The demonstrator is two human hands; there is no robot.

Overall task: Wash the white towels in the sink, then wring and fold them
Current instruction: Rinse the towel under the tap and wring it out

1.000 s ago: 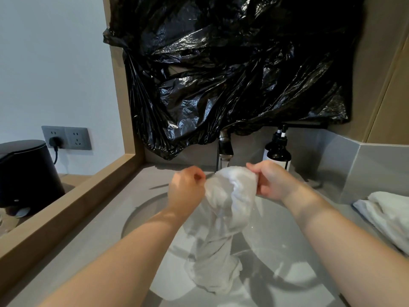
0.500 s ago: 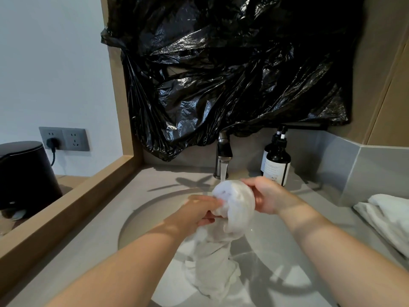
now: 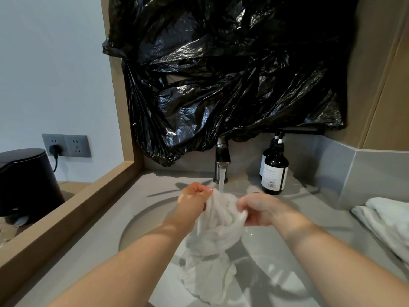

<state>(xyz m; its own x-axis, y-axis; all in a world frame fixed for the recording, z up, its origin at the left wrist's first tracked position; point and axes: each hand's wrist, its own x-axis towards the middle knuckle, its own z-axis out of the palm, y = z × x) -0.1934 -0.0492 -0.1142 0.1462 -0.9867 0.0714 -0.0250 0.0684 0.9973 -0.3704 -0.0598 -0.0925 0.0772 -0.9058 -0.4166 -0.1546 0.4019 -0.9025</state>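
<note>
— Which step are you at?

— Washing. My left hand (image 3: 192, 199) and right hand (image 3: 257, 210) each have fingers (image 3: 242, 204) curled tight on the top of one towel (image 3: 218, 222), bunched under the running tap (image 3: 222, 157). Its tail hangs into the sink (image 3: 135, 220).

— And next?

— Rubbing and rinsing, then a hard twist (my guess) before it joins the other towels (image 3: 385, 218) on the worktop (image 3: 332, 202).

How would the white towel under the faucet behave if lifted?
Probably floppy: the white towel hangs limp from left hand and right hand into the sink. Likely heavy and dripping, since faucet water runs onto it.
</note>
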